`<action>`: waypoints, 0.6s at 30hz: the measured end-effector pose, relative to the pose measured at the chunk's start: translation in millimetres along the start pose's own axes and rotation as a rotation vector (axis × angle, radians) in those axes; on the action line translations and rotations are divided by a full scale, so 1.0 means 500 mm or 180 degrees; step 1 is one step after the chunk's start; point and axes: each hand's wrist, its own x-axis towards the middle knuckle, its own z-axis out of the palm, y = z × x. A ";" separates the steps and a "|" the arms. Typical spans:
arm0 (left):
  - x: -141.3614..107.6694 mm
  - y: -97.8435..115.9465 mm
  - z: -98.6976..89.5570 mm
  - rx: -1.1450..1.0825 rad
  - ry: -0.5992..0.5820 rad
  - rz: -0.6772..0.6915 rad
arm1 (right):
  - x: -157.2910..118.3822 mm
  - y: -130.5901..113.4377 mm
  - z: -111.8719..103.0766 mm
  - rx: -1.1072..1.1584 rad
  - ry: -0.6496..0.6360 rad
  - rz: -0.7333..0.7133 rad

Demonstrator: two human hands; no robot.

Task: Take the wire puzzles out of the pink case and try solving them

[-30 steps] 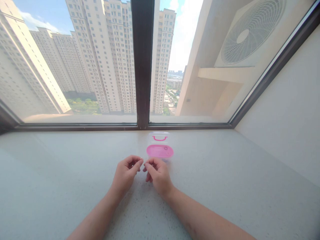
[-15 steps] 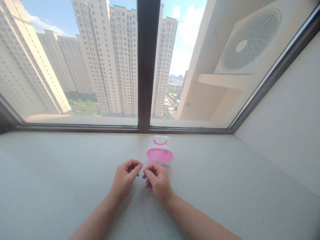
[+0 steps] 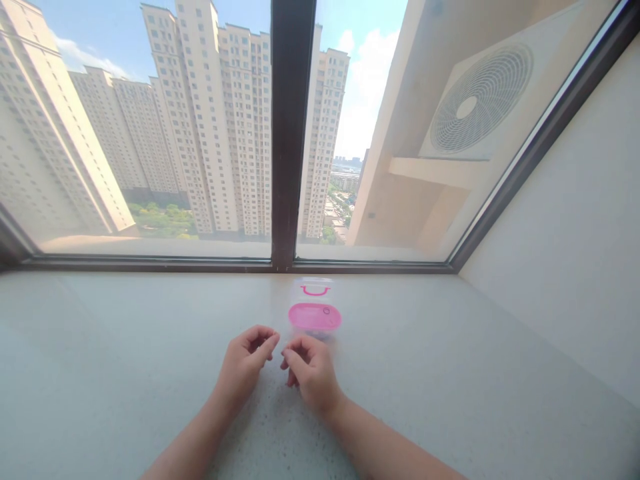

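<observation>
The right hand [image 3: 313, 373] has drawn slightly back from the pink-and-clear plastic box [image 3: 315, 317], mid-frame on the windowsill [image 3: 425, 360]. Its fingers and the left hand's [image 3: 245, 358] curl inward; I can't tell whether either grip is closed on anything.

The left hand [image 3: 245, 357] and right hand [image 3: 313, 373] are positioned close together, apart, above the pale windowsill [image 3: 430, 360]. On each hand, thumb and index finger are brought together; any item between them is too small to identify. A pink oval tray [image 3: 307, 317] is located just beyond the right hand. A pink handle [image 3: 315, 292] is located behind the tray, near the window frame [image 3: 284, 200].
</observation>
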 end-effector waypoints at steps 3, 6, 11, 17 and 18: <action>0.000 -0.001 0.001 -0.0010 0.0002 -0.0002 | -0.001 -0.003 0.000 -0.0034 0.0017 -0.0023; 0.000 0.000 0.002 -0.0011 -0.0029 0.0015 | -0.001 -0.004 0.001 -0.0051 0.0021 -0.0046; 0.001 0.001 0.003 0.0001 -0.0059 0.0041 | 0.002 0.000 0.001 -0.0060 0.0026 -0.0077; 0.005 0.000 0.001 0.0051 -0.0043 0.0086 | 0.004 -0.001 0.000 -0.0033 0.0027 -0.0053; 0.005 0.000 0.001 0.0056 -0.0042 0.0090 | 0.005 -0.002 0.001 -0.0029 0.0029 -0.0051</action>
